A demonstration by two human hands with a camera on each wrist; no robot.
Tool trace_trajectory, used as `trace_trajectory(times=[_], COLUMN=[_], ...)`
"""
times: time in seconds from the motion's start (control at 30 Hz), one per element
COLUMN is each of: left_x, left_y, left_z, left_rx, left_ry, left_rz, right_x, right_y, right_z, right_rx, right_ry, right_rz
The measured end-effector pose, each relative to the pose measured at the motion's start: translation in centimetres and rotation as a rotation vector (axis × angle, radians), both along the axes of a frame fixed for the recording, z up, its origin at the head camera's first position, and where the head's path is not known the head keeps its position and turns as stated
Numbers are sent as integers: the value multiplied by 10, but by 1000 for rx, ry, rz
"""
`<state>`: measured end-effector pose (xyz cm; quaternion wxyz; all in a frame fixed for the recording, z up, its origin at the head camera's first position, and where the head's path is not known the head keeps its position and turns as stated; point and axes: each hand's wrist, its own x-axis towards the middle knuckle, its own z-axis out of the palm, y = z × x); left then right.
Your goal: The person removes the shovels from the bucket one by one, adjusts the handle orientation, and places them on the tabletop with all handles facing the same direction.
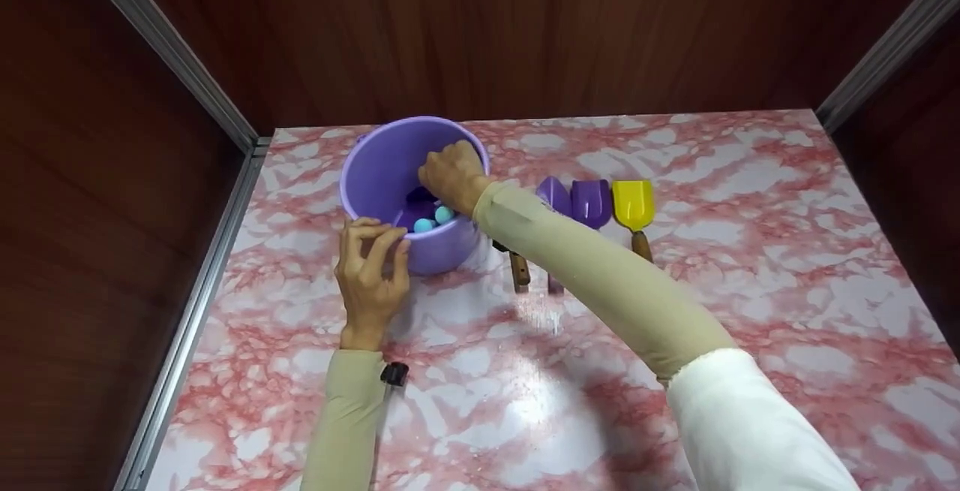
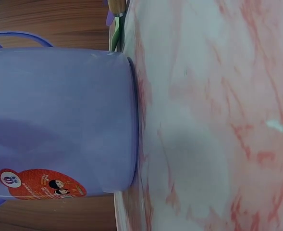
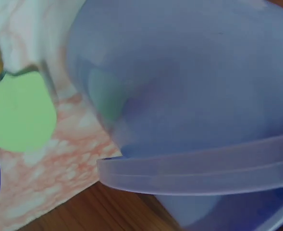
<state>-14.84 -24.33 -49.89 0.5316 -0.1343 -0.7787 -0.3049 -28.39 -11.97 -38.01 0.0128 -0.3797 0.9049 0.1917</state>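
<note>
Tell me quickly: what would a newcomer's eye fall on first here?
Most likely the big purple bucket, upright at the back left of the marbled table, with the left grip at its near rim and the right grip in its mouth. Next, two pale-blue balls inside, towards its near wall. Then the bright yellow scoop, to the right of a purple one.

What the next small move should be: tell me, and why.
Probably, ease the right hand slightly toward the light-blue balls in the purple bucket: it is curled inside the bucket, near them, while the left hand touches the rim and could steady it. Whether the right hand holds anything is hidden.
</note>
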Motion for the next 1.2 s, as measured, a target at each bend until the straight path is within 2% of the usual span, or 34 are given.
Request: trace_trajectory(times=[0.2,0.37,0.53,0.77,1.07,1.2], left_x=[0,1,1,-1,0,0], left_y=[-1,1,1,-1,0,0], left_z=[0,-2,-2,-1,-1,0], left_rx=[8,7,3,2,5,9], left_ry=[-10,-8,2,-11,-28,-21], left_rz=[-8,-5,-3,-1,4,5], right_x=[2,2,2,3,5,6], right_y=[-7,-5,-3,0,16,29], right_z=[-5,-9,-6,6,31,47], right_rx=[55,38,14,-16,-136,-213], right_ry=[123,154,179,212,203,165], right_rz=[34,29,44,53,43,20])
